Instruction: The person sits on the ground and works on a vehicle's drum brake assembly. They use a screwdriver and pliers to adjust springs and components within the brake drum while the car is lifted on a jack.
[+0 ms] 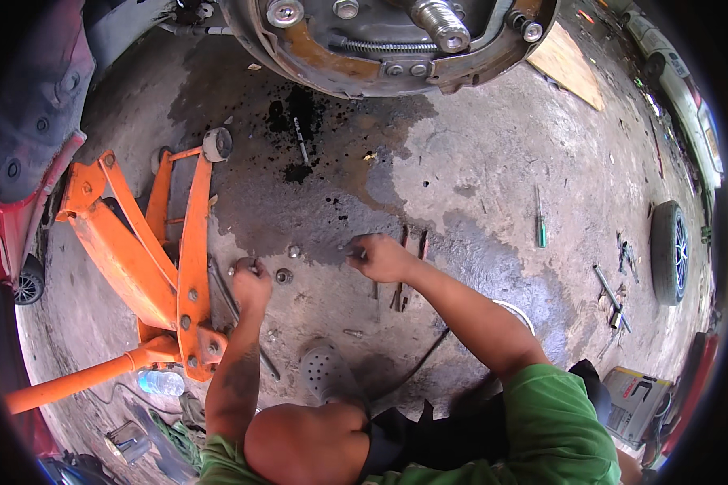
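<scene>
My left hand [251, 283] is closed low over the concrete, its fingers pinched around something too small to name. A round metal part with a hole [283, 276] lies just to its right, with a smaller shiny metal piece [294, 251] beyond it. My right hand [382, 258] is closed too, its fingertips pressed together on a small dark thing I cannot make out. Near that wrist lies a pair of pliers [399, 296]. Above both hands, at the top, hangs an open drum brake assembly [396, 69] with a spring and a threaded spindle.
An orange floor jack [125, 263] stands at left, a metal bar [224, 291] beside it. Rightward lie a green-handled screwdriver [541, 234], a wrench-like tool [611, 296] and a wheel [669, 253]. Dark oil [299, 113] stains the floor. My shoe [326, 372] is between my arms.
</scene>
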`<state>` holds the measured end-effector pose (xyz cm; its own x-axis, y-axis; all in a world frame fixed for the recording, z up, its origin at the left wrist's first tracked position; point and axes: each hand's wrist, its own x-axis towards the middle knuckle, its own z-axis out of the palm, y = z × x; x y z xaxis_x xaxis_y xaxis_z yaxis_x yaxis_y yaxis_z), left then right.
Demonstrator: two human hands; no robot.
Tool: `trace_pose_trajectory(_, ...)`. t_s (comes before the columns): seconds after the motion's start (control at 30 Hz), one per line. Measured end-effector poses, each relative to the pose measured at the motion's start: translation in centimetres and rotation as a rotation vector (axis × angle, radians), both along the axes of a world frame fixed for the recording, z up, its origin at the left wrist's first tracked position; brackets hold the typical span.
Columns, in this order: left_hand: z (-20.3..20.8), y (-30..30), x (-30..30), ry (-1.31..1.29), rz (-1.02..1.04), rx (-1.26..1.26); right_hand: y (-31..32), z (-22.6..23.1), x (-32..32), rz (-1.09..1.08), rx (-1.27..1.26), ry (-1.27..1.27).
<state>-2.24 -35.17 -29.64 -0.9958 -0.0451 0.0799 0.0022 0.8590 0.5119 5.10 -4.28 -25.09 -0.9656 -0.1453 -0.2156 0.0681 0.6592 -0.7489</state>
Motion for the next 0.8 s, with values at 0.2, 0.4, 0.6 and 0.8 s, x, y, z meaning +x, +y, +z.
trace_pose_trajectory(0.2, 10.0, 11.7, -0.6, 0.079, -0.392, 0.584, -1.3, 6.7, -3.1, -0.300, -0.727, -0.143)
trace_pose_trajectory(0.4, 20.0, 18.7, -3.6, 0.362, -0.722, 0.495, 0.6, 14.2, -5.6, -0.530, -1.116, 0.283)
trace_pose_trajectory(0.6, 23.6, 21.8, -4.1, 0.222, -0.678, 0.780, 3.5, 19.4, -6.2, -0.617, -1.084, 0.511)
trace_pose_trajectory(0.8, 23.7, 21.9, -3.5, 0.109, -0.655, 0.905, 3.9, 20.0, -6.6, -0.711, -1.184, 0.555)
